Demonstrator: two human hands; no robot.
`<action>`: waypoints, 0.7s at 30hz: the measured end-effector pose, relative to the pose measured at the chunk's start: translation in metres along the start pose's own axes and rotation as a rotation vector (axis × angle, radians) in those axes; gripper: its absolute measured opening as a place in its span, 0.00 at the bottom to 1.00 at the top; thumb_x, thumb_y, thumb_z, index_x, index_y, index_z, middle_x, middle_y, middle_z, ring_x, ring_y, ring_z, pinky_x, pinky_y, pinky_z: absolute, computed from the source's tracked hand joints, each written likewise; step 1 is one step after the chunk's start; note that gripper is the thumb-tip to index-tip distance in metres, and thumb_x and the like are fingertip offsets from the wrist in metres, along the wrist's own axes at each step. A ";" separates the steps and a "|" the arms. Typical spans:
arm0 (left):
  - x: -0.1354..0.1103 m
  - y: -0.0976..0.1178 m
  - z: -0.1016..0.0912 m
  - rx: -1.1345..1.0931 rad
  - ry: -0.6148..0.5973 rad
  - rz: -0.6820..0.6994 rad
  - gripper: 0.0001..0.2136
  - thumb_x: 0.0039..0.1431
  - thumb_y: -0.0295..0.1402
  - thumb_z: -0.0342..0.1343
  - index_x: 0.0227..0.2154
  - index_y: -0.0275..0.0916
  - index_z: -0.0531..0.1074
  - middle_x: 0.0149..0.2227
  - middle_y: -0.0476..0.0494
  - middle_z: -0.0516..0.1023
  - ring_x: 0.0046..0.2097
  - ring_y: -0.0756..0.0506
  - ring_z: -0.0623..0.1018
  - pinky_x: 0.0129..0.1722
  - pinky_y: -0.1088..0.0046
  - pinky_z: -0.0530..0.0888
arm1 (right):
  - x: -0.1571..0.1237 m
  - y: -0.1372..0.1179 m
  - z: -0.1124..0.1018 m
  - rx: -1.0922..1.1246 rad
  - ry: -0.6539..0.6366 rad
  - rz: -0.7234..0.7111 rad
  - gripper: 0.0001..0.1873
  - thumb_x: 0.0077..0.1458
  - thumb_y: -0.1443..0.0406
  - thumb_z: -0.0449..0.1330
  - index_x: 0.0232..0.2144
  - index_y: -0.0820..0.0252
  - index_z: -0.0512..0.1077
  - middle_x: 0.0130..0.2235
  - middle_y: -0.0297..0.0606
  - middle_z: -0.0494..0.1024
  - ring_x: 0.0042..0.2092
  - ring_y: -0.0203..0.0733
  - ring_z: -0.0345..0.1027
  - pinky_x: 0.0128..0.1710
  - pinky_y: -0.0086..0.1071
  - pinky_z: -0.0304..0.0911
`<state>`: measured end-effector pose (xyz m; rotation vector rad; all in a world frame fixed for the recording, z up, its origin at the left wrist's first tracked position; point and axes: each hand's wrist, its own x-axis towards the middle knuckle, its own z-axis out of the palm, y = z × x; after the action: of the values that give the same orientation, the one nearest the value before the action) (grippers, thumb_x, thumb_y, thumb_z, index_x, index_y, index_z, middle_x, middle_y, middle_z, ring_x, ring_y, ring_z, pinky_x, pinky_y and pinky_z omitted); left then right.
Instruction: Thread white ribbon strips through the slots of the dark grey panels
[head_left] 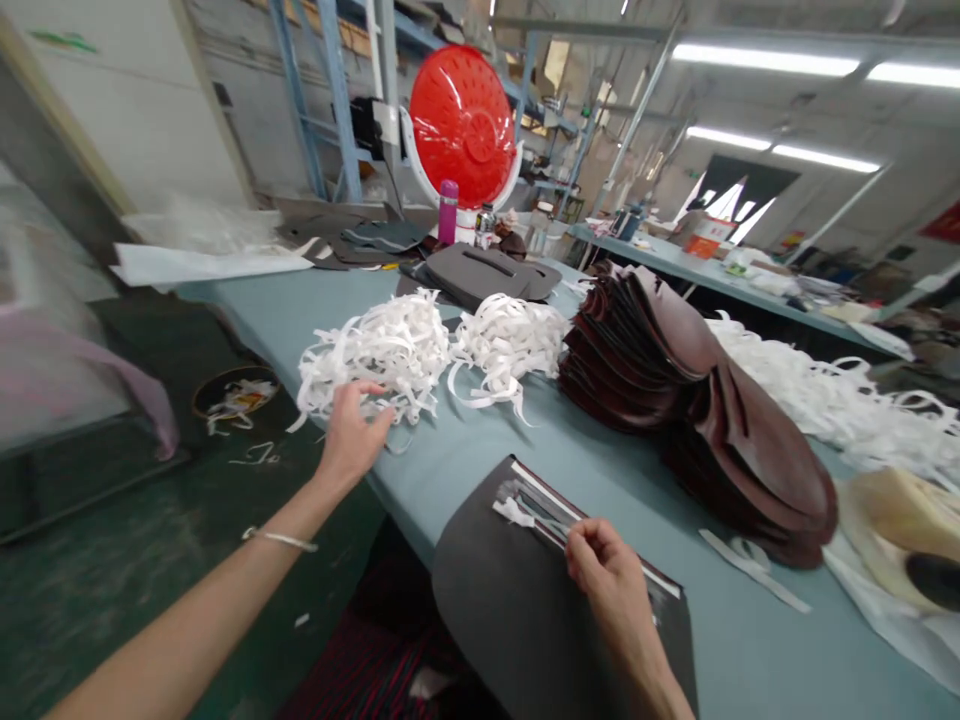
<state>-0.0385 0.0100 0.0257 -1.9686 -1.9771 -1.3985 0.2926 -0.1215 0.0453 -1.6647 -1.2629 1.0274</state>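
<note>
My left hand (pixel 356 430) reaches to the near edge of a loose heap of white strips (pixel 382 345), its thumb and fingers apart. Whether it touches a strip is unclear. A dark grey flat panel (pixel 502 590) with one rounded end lies at the table's front edge. White strips run along its long straight edge, near a narrow opening. Over that part is my right hand (pixel 611 575), fingers pinched together; what they grip, if anything, is hidden. A small crumpled white piece (pixel 514 512) lies on the panel, left of my right hand.
A second heap of white strips (pixel 514 345) and a stack of dark brown leather pieces (pixel 675 370) stand on the blue table (pixel 577 450). Behind are slotted grey panels (pixel 480 275), a purple bottle (pixel 448 212) and a red fan (pixel 465 125). A yellowish roll (pixel 896 535) is at right.
</note>
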 end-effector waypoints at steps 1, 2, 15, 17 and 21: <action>-0.005 0.016 -0.003 -0.040 0.053 0.000 0.12 0.56 0.34 0.51 0.43 0.38 0.65 0.46 0.39 0.68 0.52 0.40 0.68 0.55 0.58 0.64 | -0.002 0.000 0.002 0.075 -0.002 0.017 0.12 0.54 0.55 0.56 0.27 0.58 0.64 0.20 0.26 0.62 0.22 0.32 0.54 0.23 0.27 0.49; -0.013 0.035 -0.007 -0.083 0.051 0.041 0.11 0.57 0.36 0.52 0.42 0.39 0.65 0.46 0.40 0.68 0.53 0.40 0.68 0.56 0.58 0.63 | -0.003 -0.001 0.005 0.140 -0.009 0.022 0.12 0.54 0.56 0.56 0.27 0.58 0.64 0.20 0.25 0.62 0.22 0.32 0.53 0.23 0.26 0.48; -0.063 0.145 0.029 -0.936 -0.933 -0.340 0.09 0.61 0.37 0.51 0.36 0.36 0.71 0.24 0.52 0.67 0.25 0.54 0.67 0.26 0.79 0.66 | -0.031 0.006 -0.029 0.500 0.055 0.083 0.12 0.52 0.59 0.59 0.25 0.59 0.62 0.20 0.27 0.67 0.20 0.28 0.52 0.20 0.24 0.45; -0.052 0.142 0.032 -1.133 -0.933 -0.540 0.08 0.56 0.35 0.56 0.34 0.35 0.70 0.25 0.52 0.66 0.23 0.56 0.64 0.24 0.82 0.63 | -0.036 0.015 -0.034 0.603 0.035 0.115 0.12 0.51 0.60 0.61 0.24 0.59 0.62 0.20 0.28 0.67 0.20 0.28 0.53 0.20 0.24 0.45; -0.034 0.132 0.035 -1.253 -0.792 -0.709 0.09 0.50 0.30 0.59 0.34 0.35 0.68 0.26 0.54 0.63 0.20 0.59 0.56 0.22 0.82 0.61 | -0.047 0.027 -0.044 0.854 0.044 0.156 0.13 0.50 0.61 0.62 0.24 0.59 0.62 0.22 0.28 0.65 0.21 0.28 0.54 0.20 0.24 0.44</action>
<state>0.0947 -0.0225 0.0582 -2.6382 -2.5779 -2.9470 0.3336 -0.1772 0.0429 -1.1044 -0.5222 1.3609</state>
